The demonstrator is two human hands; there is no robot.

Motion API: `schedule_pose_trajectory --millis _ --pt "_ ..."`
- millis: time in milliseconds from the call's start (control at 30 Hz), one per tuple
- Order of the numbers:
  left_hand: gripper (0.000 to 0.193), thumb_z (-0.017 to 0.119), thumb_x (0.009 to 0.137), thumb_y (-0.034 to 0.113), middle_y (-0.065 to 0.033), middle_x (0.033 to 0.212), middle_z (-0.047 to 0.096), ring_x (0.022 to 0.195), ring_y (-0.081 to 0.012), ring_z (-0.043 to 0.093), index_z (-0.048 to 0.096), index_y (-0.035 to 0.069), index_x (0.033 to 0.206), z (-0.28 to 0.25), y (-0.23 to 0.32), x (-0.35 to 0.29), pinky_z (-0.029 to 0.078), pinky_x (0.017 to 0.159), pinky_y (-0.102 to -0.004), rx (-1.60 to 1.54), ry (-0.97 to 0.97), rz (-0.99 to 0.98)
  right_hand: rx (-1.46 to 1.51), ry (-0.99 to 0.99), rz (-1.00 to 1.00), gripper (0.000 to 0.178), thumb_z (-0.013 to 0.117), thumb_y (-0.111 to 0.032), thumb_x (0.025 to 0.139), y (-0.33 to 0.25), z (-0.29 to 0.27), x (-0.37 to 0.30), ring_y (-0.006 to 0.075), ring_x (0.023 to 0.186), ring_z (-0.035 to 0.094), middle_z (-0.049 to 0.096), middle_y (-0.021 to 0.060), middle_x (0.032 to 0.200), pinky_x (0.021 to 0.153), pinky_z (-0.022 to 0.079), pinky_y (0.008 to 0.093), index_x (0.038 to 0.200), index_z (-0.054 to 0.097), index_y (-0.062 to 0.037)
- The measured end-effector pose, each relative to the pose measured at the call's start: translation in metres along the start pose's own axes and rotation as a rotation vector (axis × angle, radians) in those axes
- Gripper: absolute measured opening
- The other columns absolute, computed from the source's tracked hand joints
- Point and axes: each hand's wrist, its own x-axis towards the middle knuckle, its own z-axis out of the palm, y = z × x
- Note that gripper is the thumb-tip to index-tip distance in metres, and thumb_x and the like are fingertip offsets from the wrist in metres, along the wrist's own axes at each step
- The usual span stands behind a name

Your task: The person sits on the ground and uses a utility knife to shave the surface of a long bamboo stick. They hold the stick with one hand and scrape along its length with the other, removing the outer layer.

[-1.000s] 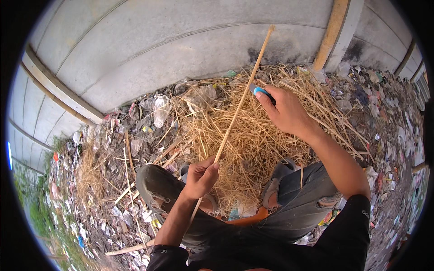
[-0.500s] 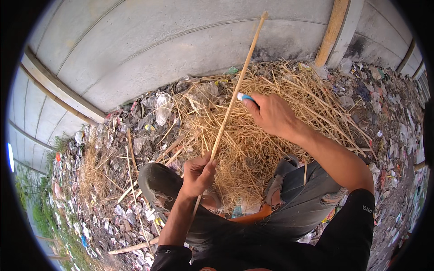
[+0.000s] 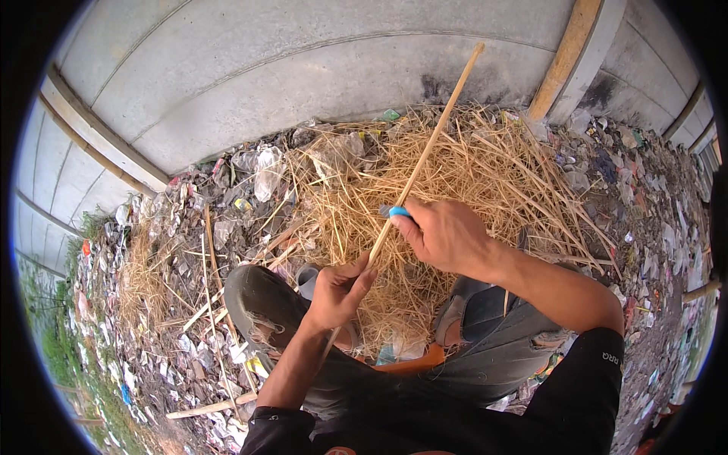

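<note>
My left hand (image 3: 339, 293) is closed round the lower part of a long, pale bamboo strip (image 3: 436, 136), which slants up to the right in front of me. Its lower end runs down past my left wrist between my legs. My right hand (image 3: 447, 235) is closed at the strip, a little above the left. In it is what looks like a knife (image 3: 385, 210); only a grey bit shows beyond the strip, and the fist hides most of it. Something bright blue (image 3: 400, 212) wraps a fingertip or the tool there; I cannot tell which.
A heap of straw-like bamboo shavings (image 3: 470, 167) lies between and beyond my feet. Scattered litter covers the ground round it. More strips (image 3: 216, 326) lie left of my left knee. A grey panel wall (image 3: 318, 76) with a wooden post (image 3: 563, 61) stands behind.
My right hand has come down along the strip toward my left hand, with the tool now against the strip. The strip's upper end has tilted to the right.
</note>
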Motion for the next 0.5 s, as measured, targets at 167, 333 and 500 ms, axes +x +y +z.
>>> schedule_pose_trajectory --millis 167,333,500 --pt "0.031 0.064 0.1 0.007 0.0066 0.079 0.058 0.072 0.0008 0.047 0.064 -0.01 0.125 -0.013 -0.004 -0.007 0.039 0.062 -0.0191 -0.04 0.016 0.011 -0.072 0.117 0.123 0.041 0.046 -0.035 0.107 0.026 -0.018 0.034 0.0281 0.037 0.053 0.053 0.0103 0.047 0.038 0.042 0.0428 0.093 0.063 -0.0001" --pt "0.033 0.064 0.099 0.006 0.0074 0.079 0.058 0.071 0.0007 0.046 0.063 -0.009 0.129 -0.009 -0.007 -0.008 0.039 0.061 -0.0189 -0.025 0.026 -0.013 -0.083 0.149 0.103 0.04 0.044 -0.032 0.108 0.042 -0.018 0.024 0.0246 0.036 0.052 0.053 0.0089 0.047 0.038 0.04 0.0398 0.091 0.063 -0.0002" --pt "0.034 0.065 0.099 0.006 0.0072 0.079 0.059 0.071 0.0005 0.047 0.062 -0.009 0.129 -0.009 -0.006 -0.01 0.04 0.062 -0.0191 -0.014 0.02 0.04 -0.07 0.089 0.163 0.041 0.043 -0.03 0.109 0.039 -0.025 0.025 0.0236 0.037 0.051 0.053 0.0085 0.047 0.038 0.039 0.0381 0.092 0.063 0.0008"
